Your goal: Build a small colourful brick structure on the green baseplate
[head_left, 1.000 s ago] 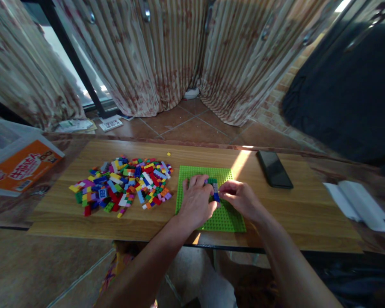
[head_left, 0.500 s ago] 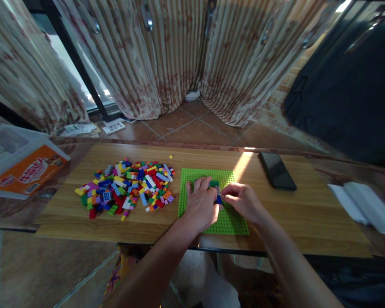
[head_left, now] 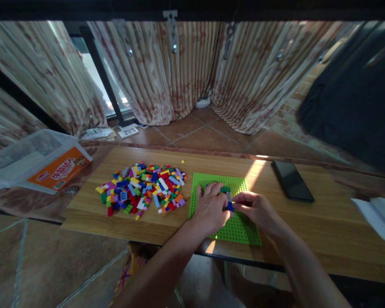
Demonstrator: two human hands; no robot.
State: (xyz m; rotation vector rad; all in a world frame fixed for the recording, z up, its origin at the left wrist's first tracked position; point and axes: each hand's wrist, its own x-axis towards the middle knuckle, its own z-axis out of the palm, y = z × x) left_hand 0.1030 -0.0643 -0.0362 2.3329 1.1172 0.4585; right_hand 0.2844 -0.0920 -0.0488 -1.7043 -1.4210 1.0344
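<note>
A green studded baseplate (head_left: 244, 233) lies on the wooden table. My left hand (head_left: 211, 209) bends over a small build of toy bricks (head_left: 226, 189) on the plate, its fingers and thumb around the build. Green, grey and blue bricks show past the fingers; the rest is hidden under the palm. From the right, my right hand (head_left: 255, 209) pinches with thumb and forefinger at the blue brick (head_left: 230, 207) on the build's near right side. Left of the plate spreads a pile of loose, many-coloured bricks (head_left: 144, 190).
A black phone (head_left: 291, 182) lies right of the plate, with white paper (head_left: 377, 218) at the far right. A clear plastic box (head_left: 41, 158) with an orange label stands at the far left. One yellow piece (head_left: 182, 161) lies behind the pile. The table's front edge (head_left: 167, 244) is close to me.
The camera view has swung, so the whole scene sits farther right and slightly lower. Both hands stay at the build on the baseplate, with little visible movement.
</note>
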